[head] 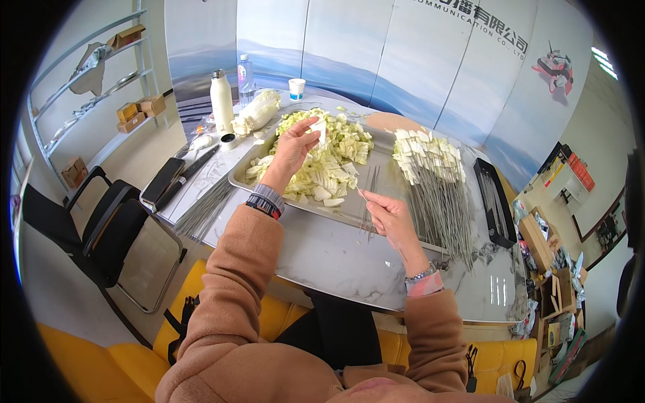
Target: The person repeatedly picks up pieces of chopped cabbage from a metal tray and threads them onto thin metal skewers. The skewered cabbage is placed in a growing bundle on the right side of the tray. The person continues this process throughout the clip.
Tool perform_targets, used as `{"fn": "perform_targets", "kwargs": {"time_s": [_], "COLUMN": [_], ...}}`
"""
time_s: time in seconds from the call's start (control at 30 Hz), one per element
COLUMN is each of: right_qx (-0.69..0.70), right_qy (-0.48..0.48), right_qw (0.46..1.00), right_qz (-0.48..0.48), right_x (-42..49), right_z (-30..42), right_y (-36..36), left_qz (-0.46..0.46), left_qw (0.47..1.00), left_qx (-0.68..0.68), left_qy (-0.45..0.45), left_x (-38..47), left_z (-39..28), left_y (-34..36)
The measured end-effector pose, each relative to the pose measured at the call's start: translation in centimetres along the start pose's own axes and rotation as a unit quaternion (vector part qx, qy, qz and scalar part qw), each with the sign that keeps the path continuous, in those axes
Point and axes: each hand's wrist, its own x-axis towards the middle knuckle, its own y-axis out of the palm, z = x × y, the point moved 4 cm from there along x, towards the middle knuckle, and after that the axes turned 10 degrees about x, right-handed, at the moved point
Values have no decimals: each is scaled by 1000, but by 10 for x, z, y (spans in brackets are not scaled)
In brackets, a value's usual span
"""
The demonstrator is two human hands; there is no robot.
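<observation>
My left hand (pixel 297 147) pinches a pale piece of cabbage leaf (pixel 319 130) above a heap of cut Chinese cabbage (pixel 322 174) in a metal tray (pixel 322 215). Lower and to the right, my right hand (pixel 390 215) grips a thin skewer (pixel 362 193), its upper tip pointing towards the heap. A few loose skewers (pixel 371 201) lie over the tray's near rim. At the tray's right side, many skewers (pixel 443 216) bear cabbage pieces (pixel 428 153) at their far ends. A bundle of bare skewers (pixel 209 206) lies left of the tray, partly over the table's edge.
A whole Chinese cabbage (pixel 257 113), a white bottle (pixel 221 101), a clear plastic bottle (pixel 245 80) and a paper cup (pixel 297 89) stand or lie at the back. A knife (pixel 186 177) and a black phone (pixel 164 181) are at left. A black box of skewers (pixel 494 204) is at right.
</observation>
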Motion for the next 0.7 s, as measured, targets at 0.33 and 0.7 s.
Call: {"fn": "perform_targets", "kwargs": {"time_s": [0.33,0.7], "right_qx": [-7,-2], "right_qy": [0,3], "right_qw": [1000,1000], "right_qz": [6,4], "right_x": [-1,0], "right_z": [0,-2], "right_y": [-1,-3], "left_qz": [-1,23], "left_qw": [1000,1000], "left_qx": [13,7], "left_qy": [4,-1], "left_x": [0,-2], "left_z": [1,-2], "left_y": [-1,4]}}
